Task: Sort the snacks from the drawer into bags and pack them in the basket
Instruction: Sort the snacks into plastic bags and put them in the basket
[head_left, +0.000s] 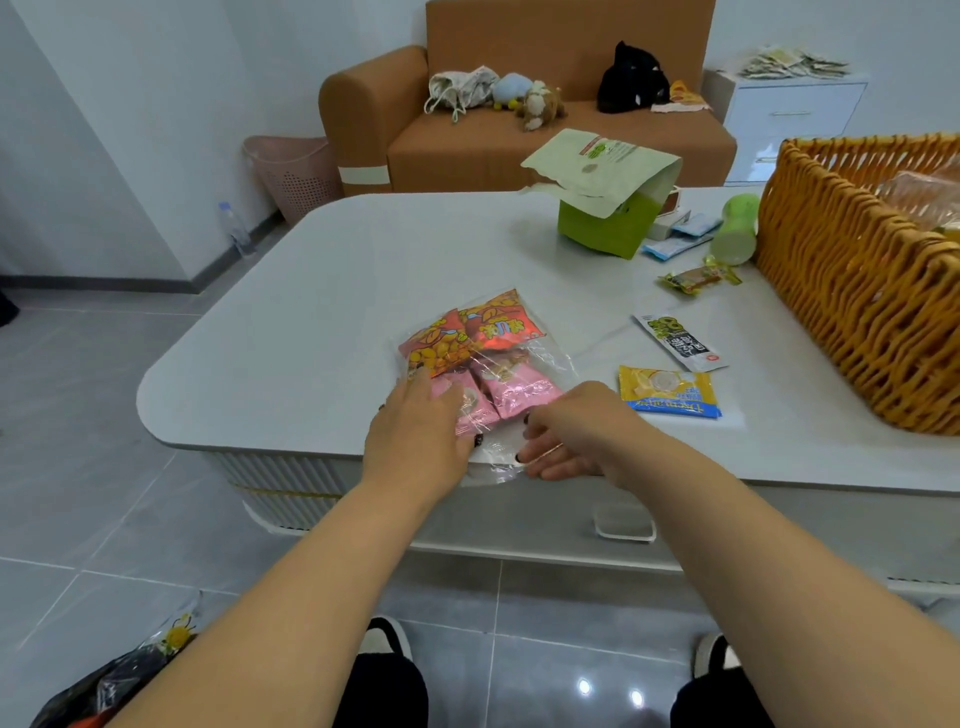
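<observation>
A clear plastic bag (550, 358) lies on the white table (322, 312) near its front edge. Inside it are two red-orange snack packets (498, 325) and two pink ones (524, 392). My left hand (415, 436) rests flat on the bag's near left part, over a pink packet. My right hand (576, 431) pinches the bag's open end at the table edge. An orange woven basket (852, 291) stands at the right with something in it. Loose packets lie between: a yellow one (667, 397), a white one (680, 340) and a small yellow-brown one (698, 278).
A green paper bag (605, 192), a green bottle (735, 231) on its side and blue sachets (675, 241) sit at the table's back. Behind stand an orange sofa (519, 140), a pink bin (296, 171) and a white drawer cabinet (795, 114). A bag of packets lies on the floor (130, 670).
</observation>
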